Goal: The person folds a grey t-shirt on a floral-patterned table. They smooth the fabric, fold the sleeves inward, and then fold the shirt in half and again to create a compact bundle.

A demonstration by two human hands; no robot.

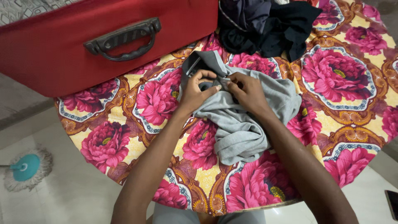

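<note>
A crumpled grey garment (242,124) lies in the middle of a round table covered with a pink floral cloth (344,79). My left hand (195,91) pinches the garment's upper edge, fingers curled over a dark band of the fabric. My right hand (246,89) grips the same edge right beside it, thumb and fingers closed on the cloth. The two hands nearly touch. Part of the garment under the hands is hidden.
A red suitcase (54,54) with a dark handle (124,39) rests on the table's far left. A heap of dark clothes (269,25) lies at the back. A mop head (27,168) sits on the floor at left, and a phone (391,203) at lower right.
</note>
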